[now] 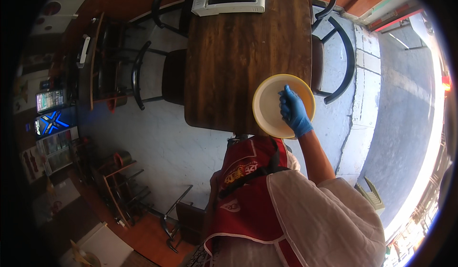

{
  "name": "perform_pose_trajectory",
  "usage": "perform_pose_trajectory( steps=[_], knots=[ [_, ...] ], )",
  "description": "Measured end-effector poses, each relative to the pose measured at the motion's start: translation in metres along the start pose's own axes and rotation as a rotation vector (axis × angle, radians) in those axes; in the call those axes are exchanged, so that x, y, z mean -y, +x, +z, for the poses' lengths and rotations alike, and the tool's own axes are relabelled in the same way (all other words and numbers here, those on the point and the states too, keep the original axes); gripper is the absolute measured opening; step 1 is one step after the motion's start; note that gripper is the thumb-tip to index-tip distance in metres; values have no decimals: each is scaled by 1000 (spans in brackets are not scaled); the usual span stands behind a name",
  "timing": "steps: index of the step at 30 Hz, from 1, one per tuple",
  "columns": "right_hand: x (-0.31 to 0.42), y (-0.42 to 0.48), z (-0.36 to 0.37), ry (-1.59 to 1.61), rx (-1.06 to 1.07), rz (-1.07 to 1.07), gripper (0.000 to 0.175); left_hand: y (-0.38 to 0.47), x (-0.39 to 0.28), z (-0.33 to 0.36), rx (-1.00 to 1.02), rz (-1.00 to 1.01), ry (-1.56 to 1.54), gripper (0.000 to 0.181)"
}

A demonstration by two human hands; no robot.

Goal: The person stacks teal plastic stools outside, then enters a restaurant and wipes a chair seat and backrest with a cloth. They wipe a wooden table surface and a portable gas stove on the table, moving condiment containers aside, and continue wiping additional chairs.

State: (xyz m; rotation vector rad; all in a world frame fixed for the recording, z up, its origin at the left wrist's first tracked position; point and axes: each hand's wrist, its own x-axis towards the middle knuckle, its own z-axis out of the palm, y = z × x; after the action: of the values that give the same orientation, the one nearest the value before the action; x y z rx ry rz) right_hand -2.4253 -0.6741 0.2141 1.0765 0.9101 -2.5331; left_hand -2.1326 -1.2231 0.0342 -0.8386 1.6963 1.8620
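My right hand (pixel 293 109), in a blue disposable glove, is over the round basin (pixel 262 124) with a yellow rim and a pale inside. Its fingers are curled, with one fingertip pointing away from me. Whether anything small sits inside the curled fingers is hidden. The basin is at the near right corner of a dark wooden table (pixel 222 81), and its rim reaches past the table's edge. My left hand is out of view. A red apron (pixel 247 202) with printed writing covers my front.
A portable gas stove (pixel 229 6) stands at the table's far end. Chairs with curved black backs flank the table, one on the left (pixel 175 75) and one on the right (pixel 340 63). Farther left are another table (pixel 92 63) and a lit display cooler (pixel 57 149).
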Motion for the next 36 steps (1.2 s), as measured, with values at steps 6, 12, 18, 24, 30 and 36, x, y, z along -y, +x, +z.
perform_pose_trajectory(
  steps=[6,12,18,24,30,36],
  knots=[
    [9,-2,20,52,-198,5,54,3,-6,6,55,194,102,50],
    [-11,14,9,-10,-248,-25,57,5,-8,6,90,310,322,59],
    [-24,20,0,-123,-385,-137,48,1,4,-7,34,136,306,53],
    [-23,18,-24,54,-186,-70,32,-4,8,-13,27,104,223,52],
    [-28,14,-48,-25,-38,-178,22,2,11,-8,49,170,272,50],
    [-31,3,-42,45,-9,-252,46,-9,-6,3,-33,45,172,47]
  ],
)
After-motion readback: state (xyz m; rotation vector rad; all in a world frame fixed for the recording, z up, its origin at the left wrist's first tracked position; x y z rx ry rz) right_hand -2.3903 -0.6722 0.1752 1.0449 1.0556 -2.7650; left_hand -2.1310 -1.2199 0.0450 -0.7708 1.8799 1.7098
